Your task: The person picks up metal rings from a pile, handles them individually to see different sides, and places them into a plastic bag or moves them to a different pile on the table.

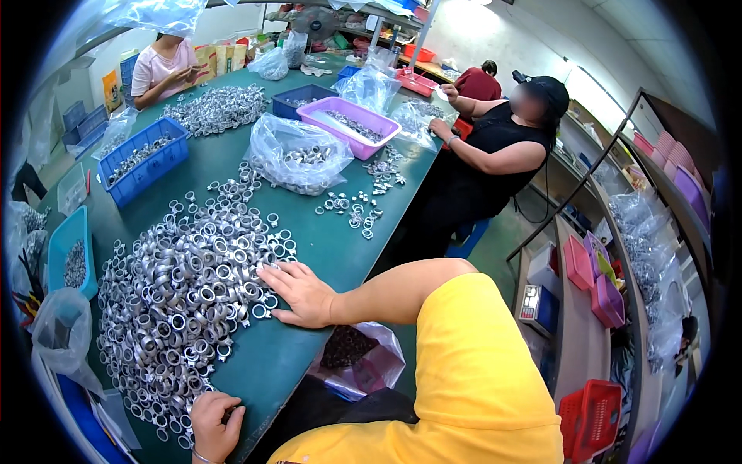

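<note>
A big heap of silvery metal rings with small lugs (182, 290) spreads over the green table (309, 224) in front of me. My right hand (303, 295) lies palm down at the heap's right edge, fingers stretched out and touching the outermost rings. At the heap's near edge, my left hand (216, 427) is closed with its fingers curled. Something small and dark shows between its thumb and fingers, too little of it to name.
Beyond the heap stand a clear bag of metal parts (297, 158), a blue crate (144, 164) and a purple tray (332, 116). A turquoise bin (71, 246) is at the left. An opened bag (380, 352) hangs below the table edge. A co-worker in black (495, 158) sits at the right side.
</note>
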Available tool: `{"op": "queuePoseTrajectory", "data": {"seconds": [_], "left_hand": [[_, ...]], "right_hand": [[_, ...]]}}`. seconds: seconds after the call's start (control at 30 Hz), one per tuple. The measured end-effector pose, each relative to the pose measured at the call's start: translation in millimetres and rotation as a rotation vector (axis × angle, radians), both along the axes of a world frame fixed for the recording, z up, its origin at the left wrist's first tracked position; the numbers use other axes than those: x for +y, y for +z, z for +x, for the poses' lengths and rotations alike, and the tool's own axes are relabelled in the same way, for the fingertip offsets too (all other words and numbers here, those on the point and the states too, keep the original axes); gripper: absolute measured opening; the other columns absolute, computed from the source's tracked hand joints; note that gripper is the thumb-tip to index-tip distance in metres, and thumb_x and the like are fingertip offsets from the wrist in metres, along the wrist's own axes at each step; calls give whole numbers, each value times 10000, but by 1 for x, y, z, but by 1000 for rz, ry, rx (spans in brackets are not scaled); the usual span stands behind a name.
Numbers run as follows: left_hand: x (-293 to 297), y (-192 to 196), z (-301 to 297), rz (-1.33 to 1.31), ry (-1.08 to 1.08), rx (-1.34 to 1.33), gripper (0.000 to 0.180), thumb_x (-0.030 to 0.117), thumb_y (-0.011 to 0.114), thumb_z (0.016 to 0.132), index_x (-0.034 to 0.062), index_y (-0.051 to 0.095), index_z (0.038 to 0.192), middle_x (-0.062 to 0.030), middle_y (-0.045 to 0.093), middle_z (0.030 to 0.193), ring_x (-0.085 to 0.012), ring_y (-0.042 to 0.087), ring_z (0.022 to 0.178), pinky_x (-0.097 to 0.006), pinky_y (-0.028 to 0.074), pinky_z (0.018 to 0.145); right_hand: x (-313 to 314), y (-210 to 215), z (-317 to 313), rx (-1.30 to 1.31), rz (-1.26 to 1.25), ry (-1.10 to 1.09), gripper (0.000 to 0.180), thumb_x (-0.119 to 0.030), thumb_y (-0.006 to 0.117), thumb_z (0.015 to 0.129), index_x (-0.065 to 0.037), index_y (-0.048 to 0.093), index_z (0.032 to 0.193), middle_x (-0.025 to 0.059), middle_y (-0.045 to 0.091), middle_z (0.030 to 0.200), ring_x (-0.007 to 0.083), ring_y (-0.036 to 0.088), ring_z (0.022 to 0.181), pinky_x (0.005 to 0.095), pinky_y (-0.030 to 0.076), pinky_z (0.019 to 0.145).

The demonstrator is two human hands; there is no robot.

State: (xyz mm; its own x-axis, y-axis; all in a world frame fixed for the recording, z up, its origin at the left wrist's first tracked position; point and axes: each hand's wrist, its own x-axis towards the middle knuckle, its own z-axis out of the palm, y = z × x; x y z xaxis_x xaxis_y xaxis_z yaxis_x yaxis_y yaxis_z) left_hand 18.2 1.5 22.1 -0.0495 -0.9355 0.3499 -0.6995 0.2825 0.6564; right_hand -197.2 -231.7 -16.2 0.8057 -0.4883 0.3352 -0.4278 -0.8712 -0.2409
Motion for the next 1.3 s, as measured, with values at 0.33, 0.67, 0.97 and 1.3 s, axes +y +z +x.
{"op": "queuePoseTrajectory", "data": {"seconds": [0.33,0.67,0.97,1.3], "left_hand": [[1,-1,0,0,9,9,107,24,674,727,14,628,823,-122,609,819,-280,584,783,-340,460,722],[2,-2,0,-11,2,-3,100,22,668,733,11,625,822,-123,608,825,-281,583,794,-344,456,735],[2,-5,3,-19,8,-2,95,30,668,735,14,624,818,-121,609,824,-283,581,797,-348,453,734],[3,-4,0,-13,6,36,107,21,684,717,14,624,806,-121,609,822,-285,579,803,-345,451,737]], "right_hand": [[0,-1,1,-1,2,-7,750,-324,584,781,-59,231,1387,157,358,1359,350,338,1229,466,240,1034],[1,0,0,8,-8,-15,753,-325,584,780,-54,230,1387,159,360,1359,346,347,1220,458,241,1033],[0,-1,3,0,-12,-7,748,-322,578,781,-55,233,1388,153,367,1355,345,345,1223,462,242,1029],[0,0,0,11,-9,-11,749,-322,578,778,-54,235,1387,154,364,1357,344,341,1227,458,241,1031]]}}
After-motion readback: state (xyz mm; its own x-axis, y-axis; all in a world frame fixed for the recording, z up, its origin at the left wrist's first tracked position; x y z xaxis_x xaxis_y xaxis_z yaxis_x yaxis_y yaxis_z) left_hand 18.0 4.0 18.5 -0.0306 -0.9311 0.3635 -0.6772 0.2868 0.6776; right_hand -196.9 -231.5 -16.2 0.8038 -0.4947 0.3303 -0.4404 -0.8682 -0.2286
